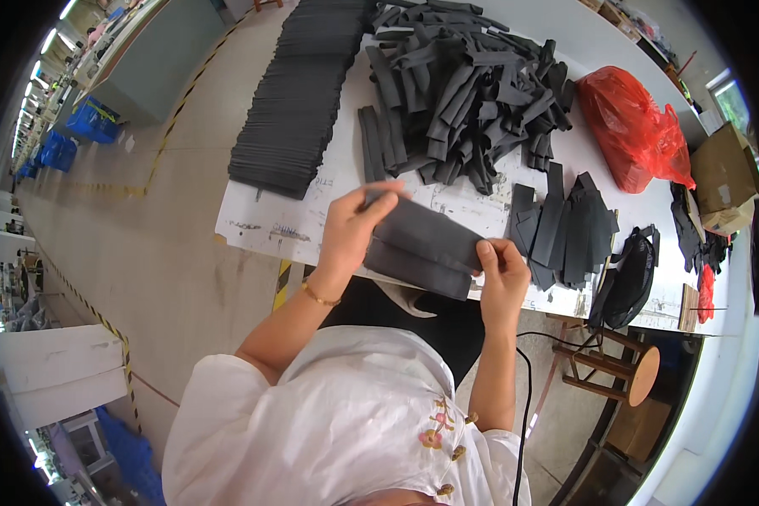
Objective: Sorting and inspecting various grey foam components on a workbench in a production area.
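Observation:
A dark grey strip of flat, cloth-like material [430, 233] is stretched between my two hands at the near edge of the table. My left hand [352, 226] pinches its left end, thumb on top. At the other end, my right hand [503, 268] grips the corner between thumb and fingers. Just below it shows a second dark band [417, 270]; whether this is a separate strip or a fold of the same one, I cannot tell. Beyond my hands lies a loose heap of similar dark strips [472, 101], many of them curled.
A long, neat row of overlapped dark strips [291, 93] runs along the white table's [266, 223] left side. To the right are flat dark pieces [569, 228], a red plastic bag [624, 126], a black bag [631, 278] and a cardboard box [724, 173]. A wooden stool [641, 375] stands below.

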Demonstrator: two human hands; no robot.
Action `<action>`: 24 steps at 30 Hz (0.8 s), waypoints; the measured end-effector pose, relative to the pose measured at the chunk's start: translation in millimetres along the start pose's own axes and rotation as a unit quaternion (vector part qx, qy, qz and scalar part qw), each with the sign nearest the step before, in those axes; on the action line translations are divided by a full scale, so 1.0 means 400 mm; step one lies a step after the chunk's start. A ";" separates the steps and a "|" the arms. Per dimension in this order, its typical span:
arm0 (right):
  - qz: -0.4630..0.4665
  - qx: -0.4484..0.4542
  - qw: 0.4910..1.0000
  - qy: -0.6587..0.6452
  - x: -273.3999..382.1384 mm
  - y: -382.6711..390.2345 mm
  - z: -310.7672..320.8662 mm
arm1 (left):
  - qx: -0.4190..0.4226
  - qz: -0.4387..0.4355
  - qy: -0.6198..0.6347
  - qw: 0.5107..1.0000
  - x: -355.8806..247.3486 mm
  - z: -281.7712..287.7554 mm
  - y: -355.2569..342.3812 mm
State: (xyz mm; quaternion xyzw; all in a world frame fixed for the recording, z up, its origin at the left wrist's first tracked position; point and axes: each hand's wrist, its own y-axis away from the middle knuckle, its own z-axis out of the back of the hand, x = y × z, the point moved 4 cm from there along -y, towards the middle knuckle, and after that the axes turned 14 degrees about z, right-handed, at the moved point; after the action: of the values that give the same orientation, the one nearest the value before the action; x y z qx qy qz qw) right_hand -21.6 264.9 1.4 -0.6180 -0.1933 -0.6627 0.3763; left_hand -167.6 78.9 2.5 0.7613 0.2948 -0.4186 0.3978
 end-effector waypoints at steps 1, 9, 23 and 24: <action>-0.016 0.012 1.000 -0.008 -0.013 0.017 0.015 | -0.068 -0.004 -0.186 0.980 0.008 0.018 0.020; -0.056 -0.022 0.987 0.149 -0.093 0.150 -0.001 | -0.131 -0.115 -0.235 0.956 0.174 0.088 0.066; -0.036 -0.014 0.975 0.221 -0.135 0.134 -0.005 | -0.133 -0.064 -0.191 0.970 0.204 0.133 0.011; -0.032 -0.016 0.975 0.221 -0.136 0.132 -0.004 | -0.145 -0.064 -0.168 0.973 0.200 0.139 0.004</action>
State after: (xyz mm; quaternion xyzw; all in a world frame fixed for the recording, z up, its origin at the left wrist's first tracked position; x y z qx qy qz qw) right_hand 13.5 243.8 -62.2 -0.4560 -0.1146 -0.7971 0.3789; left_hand -150.5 40.0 -85.3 0.5942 0.3295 -0.5175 0.5202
